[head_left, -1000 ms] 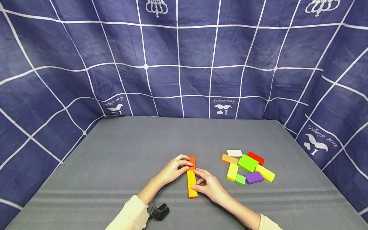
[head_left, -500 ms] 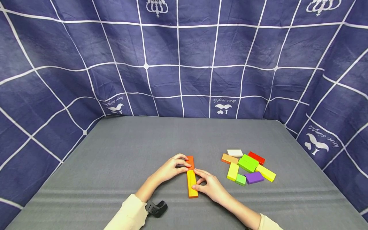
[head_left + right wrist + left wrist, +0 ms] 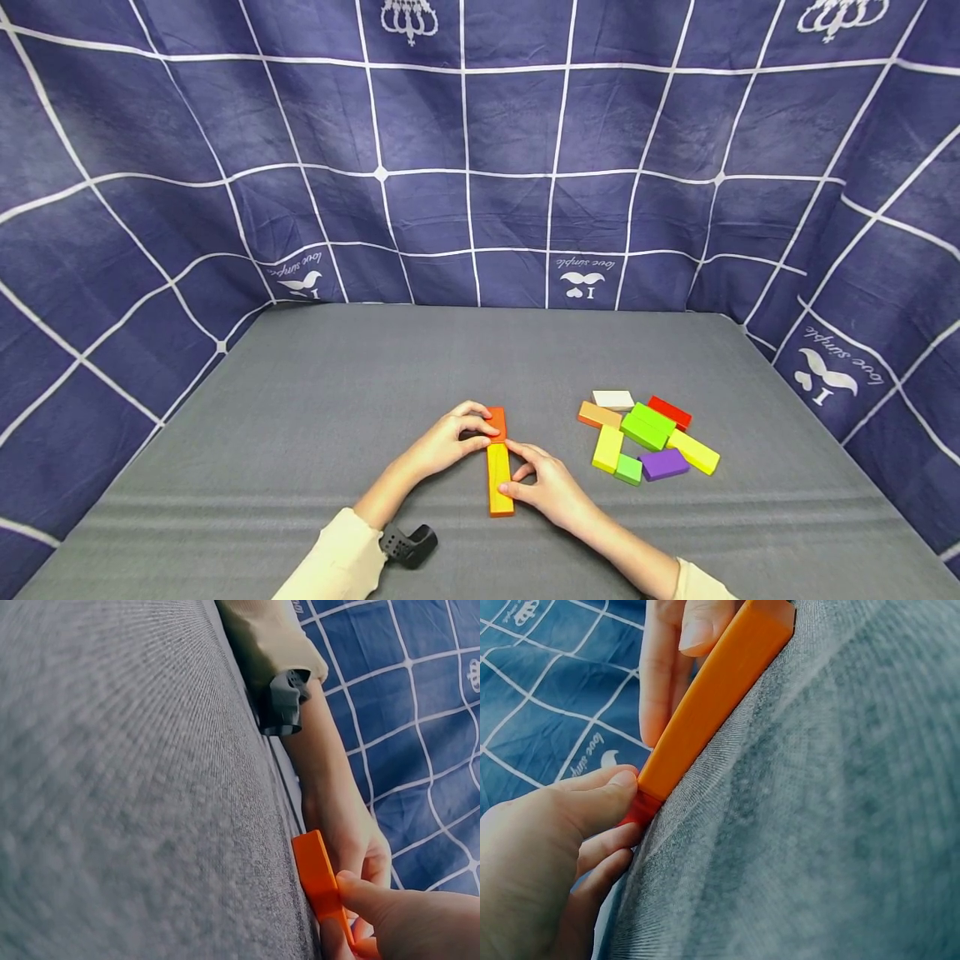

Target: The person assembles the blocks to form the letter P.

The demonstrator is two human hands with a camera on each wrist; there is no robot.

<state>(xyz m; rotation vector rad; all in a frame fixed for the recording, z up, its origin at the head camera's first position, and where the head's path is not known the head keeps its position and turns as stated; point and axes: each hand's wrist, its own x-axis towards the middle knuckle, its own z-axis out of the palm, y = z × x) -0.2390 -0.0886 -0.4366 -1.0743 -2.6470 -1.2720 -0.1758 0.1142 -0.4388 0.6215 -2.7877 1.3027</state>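
Observation:
In the head view a red-orange block (image 3: 498, 422) and a longer yellow-orange block (image 3: 498, 475) lie end to end on the grey cloth. My left hand (image 3: 448, 443) grips the red-orange block from the left; the left wrist view shows the thumb at the seam between this red block (image 3: 646, 808) and the orange one (image 3: 712, 701). From the right, my right hand (image 3: 552, 490) holds the yellow-orange block, thumb near its close end and a fingertip by the seam. The right wrist view shows that thumb on the orange block (image 3: 316, 871); some fingers are partly hidden.
To the right lies a loose group of blocks: white (image 3: 612, 400), orange (image 3: 598, 415), red (image 3: 669, 412), green (image 3: 647, 427), purple (image 3: 663, 464), yellow (image 3: 693, 452) and others. A black band (image 3: 408, 546) sits on the left wrist. A blue checked curtain (image 3: 495, 208) borders the table.
My left hand and the red-orange block have shifted slightly left, bringing it more in line with the yellow-orange block. The yellow-orange block and right hand have moved very slightly left.

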